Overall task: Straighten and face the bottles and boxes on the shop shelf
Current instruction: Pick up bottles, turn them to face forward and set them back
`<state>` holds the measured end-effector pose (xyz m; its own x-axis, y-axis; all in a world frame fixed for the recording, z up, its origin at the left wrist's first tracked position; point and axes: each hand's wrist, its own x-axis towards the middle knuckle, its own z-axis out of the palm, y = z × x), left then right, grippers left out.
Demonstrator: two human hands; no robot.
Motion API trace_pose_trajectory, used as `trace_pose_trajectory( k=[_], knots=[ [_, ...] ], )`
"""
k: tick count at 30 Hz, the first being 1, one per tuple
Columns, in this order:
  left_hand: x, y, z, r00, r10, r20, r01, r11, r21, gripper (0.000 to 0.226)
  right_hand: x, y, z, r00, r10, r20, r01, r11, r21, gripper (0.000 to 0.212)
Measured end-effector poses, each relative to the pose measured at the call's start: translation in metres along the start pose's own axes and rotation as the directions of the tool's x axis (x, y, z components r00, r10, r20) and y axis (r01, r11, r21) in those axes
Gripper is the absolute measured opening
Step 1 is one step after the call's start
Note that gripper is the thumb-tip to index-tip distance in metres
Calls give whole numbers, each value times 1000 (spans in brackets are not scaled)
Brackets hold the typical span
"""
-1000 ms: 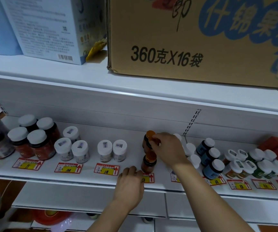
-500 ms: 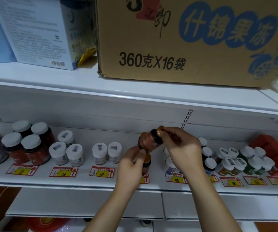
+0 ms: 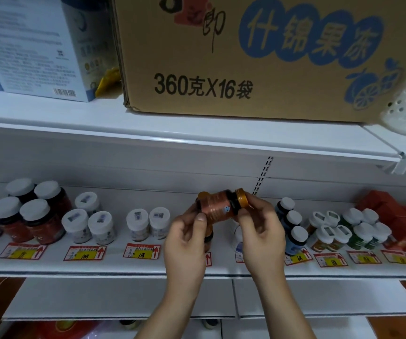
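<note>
Gripping a copper-labelled bottle point(image 3: 218, 206) sideways at centre frame, the left hand point(image 3: 187, 237) holds its base and the right hand point(image 3: 262, 231) its gold cap; a second ago it stood on the shelf point(image 3: 148, 266). Lifted clear, it likely awaits turning label-forward. Open room lies below it, white-capped jars point(image 3: 148, 223) left, blue bottles point(image 3: 292, 231) right.

A white shelf point(image 3: 114, 265) across the lower frame is lined with white-capped bottles point(image 3: 100, 227), red boxes point(image 3: 392, 216) at far right, and price tags point(image 3: 142, 251) along its front. On the upper shelf point(image 3: 50, 113), a cardboard carton point(image 3: 258, 57) and a white box point(image 3: 38, 45) are carried.
</note>
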<state>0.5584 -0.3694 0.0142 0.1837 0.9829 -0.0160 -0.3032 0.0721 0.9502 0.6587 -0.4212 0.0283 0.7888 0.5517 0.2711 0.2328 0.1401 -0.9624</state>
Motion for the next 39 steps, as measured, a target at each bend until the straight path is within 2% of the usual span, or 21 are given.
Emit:
trace_pose_trajectory(
  k=[5,8,15,19,21,28,33,37,39],
  knots=[
    [-6,5,0,998,59,15,-60,997,42,19,-1,0,2,999,17,-38,-14,998,63,21],
    [-4,5,0,998,62,-1,-62,997,48,17,-3,0,3,1000,4,-24,-2,998,63,24],
    [-1,9,4,998,36,-55,-40,996,-82,19,-3,-3,6,998,10,-68,-3,995,98,18],
    [-3,13,5,993,60,-103,-65,997,-45,5,-6,-2,8,998,-43,-51,46,996,70,31],
    [-1,11,4,990,68,-124,-70,997,-13,11,-7,-1,10,997,-55,-50,59,995,81,32],
    [2,10,4,995,76,-58,-73,996,54,15,0,3,11,998,-18,-67,27,991,132,17],
    [7,10,4,994,78,-78,-74,996,42,12,3,3,11,999,-5,-46,11,993,119,27],
    [10,12,4,999,44,-3,-44,999,0,20,6,5,14,998,3,-68,6,992,124,16],
    [10,12,4,999,40,-7,-40,999,23,17,6,7,15,998,-13,-56,20,993,117,14]
  ],
)
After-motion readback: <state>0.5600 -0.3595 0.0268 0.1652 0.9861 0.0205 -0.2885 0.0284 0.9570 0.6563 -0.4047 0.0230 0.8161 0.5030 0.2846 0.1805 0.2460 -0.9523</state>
